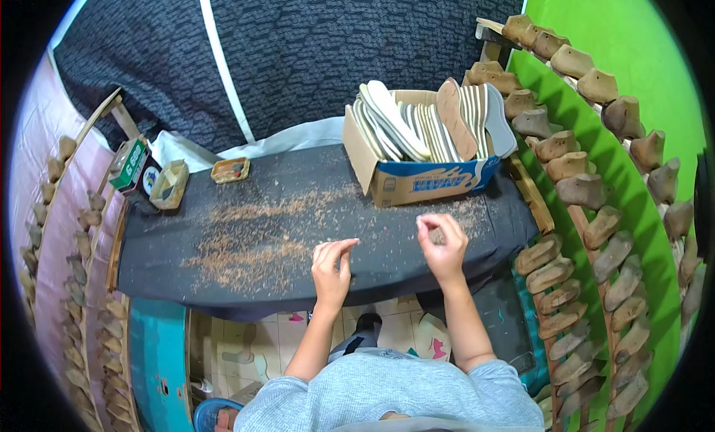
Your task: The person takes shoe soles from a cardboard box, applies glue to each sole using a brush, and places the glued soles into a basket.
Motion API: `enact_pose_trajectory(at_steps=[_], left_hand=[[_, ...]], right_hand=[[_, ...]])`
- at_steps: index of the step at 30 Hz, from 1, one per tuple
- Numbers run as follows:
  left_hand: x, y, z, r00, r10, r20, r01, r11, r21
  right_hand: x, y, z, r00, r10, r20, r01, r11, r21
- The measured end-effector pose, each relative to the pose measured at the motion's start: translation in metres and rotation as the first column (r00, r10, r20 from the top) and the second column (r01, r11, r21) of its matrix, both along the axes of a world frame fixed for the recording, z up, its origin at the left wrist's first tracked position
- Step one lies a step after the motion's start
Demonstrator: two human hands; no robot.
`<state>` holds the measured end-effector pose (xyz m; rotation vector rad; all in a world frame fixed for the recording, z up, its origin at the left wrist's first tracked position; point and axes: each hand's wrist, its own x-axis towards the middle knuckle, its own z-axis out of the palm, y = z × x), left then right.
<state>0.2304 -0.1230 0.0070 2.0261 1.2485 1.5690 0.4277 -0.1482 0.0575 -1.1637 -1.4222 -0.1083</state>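
Note:
Above the near part of the dark cloth-covered table [339,208], my left hand [331,274] has its fingers stretched forward and its thumb apart, with nothing in it. To its right, my right hand [445,249] is curled, thumb and forefinger tips close together in a pinch. Brown crumbs show through the ring of its fingers; whether anything small is pinched there, I cannot make out. Brown shavings [257,246] lie scattered over the table, thickest left of my hands. Just beyond my right hand stands a cardboard box [391,185] packed with upright shoe insoles [456,123].
At the table's left end stand a green and white can [132,164], a yellowish tray [170,185] and a small shallow dish [230,170]. Racks of wooden shoe lasts [581,190] rise on both sides. A teal cabinet [158,350] is below left, a blue basin [212,413] beside it.

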Motion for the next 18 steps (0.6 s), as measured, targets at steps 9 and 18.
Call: enact_pose_trajectory(at_steps=[9, 18], left_hand=[[0.026, 0.105, 0.024, 0.999, 0.047, 0.011, -0.048, 0.997, 0.068], [0.036, 0.134, 0.019, 0.995, 0.099, -0.006, -0.099, 0.994, 0.048]], right_hand=[[0.057, 0.15, 0.034, 0.987, -0.022, 0.16, 0.039, 0.994, -0.104], [0.075, 0.207, 0.01, 0.974, -0.025, 0.223, 0.147, 0.823, -0.549]])
